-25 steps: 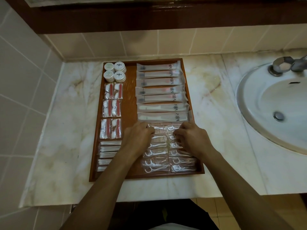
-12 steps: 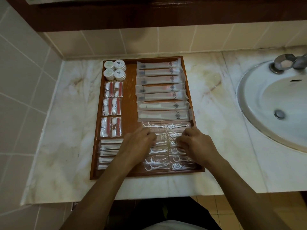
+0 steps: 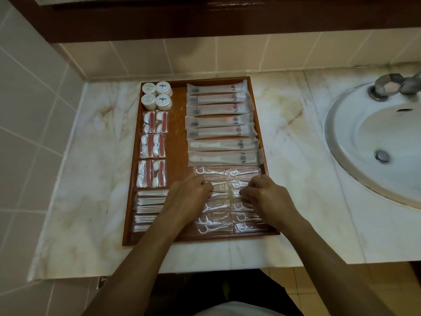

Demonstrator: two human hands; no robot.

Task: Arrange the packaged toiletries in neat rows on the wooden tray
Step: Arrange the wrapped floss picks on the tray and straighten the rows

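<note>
A wooden tray (image 3: 178,133) lies on the marble counter. Its right column holds several long toothbrush packets (image 3: 218,119) and, nearer me, two columns of clear floss-pick packets (image 3: 216,221). The left column holds round soaps (image 3: 156,95), red-and-white vanity packets (image 3: 153,147) and cotton-bud packets (image 3: 149,206). My left hand (image 3: 189,192) rests fingers-down on the left floss column. My right hand (image 3: 265,193) presses on the right floss column. Both have curled fingers touching the packets; a grip cannot be made out.
A white sink (image 3: 378,142) with a metal tap (image 3: 391,84) sits to the right of the tray. Tiled walls bound the marble counter (image 3: 86,179) on the left and back. A dark wooden ledge runs above.
Both hands slid toward me along the floss-pick columns, uncovering the top floss packets below the toothbrush packets. The camera view shifted slightly.
</note>
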